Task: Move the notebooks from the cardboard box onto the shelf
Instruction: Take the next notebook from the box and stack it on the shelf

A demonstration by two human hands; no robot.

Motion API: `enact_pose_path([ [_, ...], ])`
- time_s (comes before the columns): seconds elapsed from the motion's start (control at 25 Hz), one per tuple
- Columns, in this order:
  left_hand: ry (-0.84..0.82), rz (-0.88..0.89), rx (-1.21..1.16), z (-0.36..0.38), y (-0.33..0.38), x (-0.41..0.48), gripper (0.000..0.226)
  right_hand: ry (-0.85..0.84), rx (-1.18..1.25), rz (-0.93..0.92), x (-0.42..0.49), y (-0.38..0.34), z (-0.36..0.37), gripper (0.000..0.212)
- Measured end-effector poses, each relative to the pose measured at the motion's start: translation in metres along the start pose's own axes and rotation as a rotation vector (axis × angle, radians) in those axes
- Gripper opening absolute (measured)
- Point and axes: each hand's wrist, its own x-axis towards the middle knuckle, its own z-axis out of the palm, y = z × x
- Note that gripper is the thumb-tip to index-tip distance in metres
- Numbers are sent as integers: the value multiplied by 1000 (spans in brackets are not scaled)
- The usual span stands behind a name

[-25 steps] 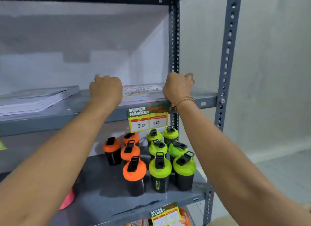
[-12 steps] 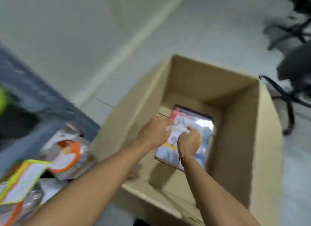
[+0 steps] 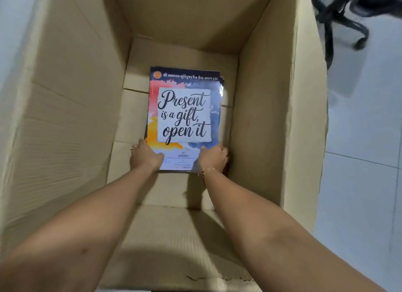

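Observation:
A stack of notebooks point(image 3: 185, 113) lies flat at the bottom of a deep open cardboard box point(image 3: 65, 109). The top cover reads "Present is a gift, open it" on a red, yellow and blue ground. My left hand point(image 3: 145, 157) grips the stack's near left corner, fingers curled under the edge. My right hand point(image 3: 213, 158), with a bracelet at the wrist, grips the near right corner. Both arms reach straight down into the box. The shelf is out of view.
The box's tall walls close in on all sides of the stack. To the right of the box is pale tiled floor point(image 3: 359, 183). A black wheeled chair base point(image 3: 343, 15) stands at the top right.
The view swung from the shelf down to the box. My hands left the shelved notebook, reached into the box, and now hold the stack's near corners.

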Motion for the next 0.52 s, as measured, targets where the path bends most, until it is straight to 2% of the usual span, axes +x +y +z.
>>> enact_pose_path([
  [0.08,-43,-50,-45,-1,1,-2,44,69,28,29,-4,-3,-3,39],
  [0.2,-6,70,44,-15,-1,-18,29,187,74,8,-20,-10,-9,36],
  [0.36,173,142,88,-52,-4,-46,23,227,199,-95,-58,-24,-20,42],
  [0.52,400,302,-75,-105,-24,-96,23,253,417,-238,-115,-47,-42,37],
])
